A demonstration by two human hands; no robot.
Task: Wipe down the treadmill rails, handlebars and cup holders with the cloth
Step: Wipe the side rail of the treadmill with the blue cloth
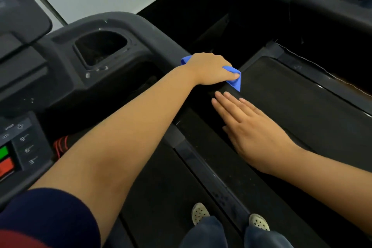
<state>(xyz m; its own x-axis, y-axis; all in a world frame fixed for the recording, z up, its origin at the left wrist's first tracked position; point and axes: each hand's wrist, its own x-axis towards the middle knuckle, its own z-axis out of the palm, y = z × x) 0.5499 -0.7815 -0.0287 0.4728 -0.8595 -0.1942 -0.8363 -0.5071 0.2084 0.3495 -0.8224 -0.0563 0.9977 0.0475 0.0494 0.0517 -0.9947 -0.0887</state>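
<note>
My left hand (208, 68) wraps a blue cloth (234, 78) around the black right handrail (205, 115) of the treadmill, just where the rail leaves the console. Cloth corners stick out behind the knuckles and below the thumb. My right hand (249, 129) lies flat on the same rail, nearer to me, fingers straight and pointing toward the cloth. A dark cup holder (100, 50) is sunk into the console to the left of my left hand.
The console's speed buttons and green and red keys (18, 151) sit at lower left. A neighbouring treadmill's belt (291, 94) and handlebar (302, 0) lie to the right. My shoes (199, 212) stand on the belt below.
</note>
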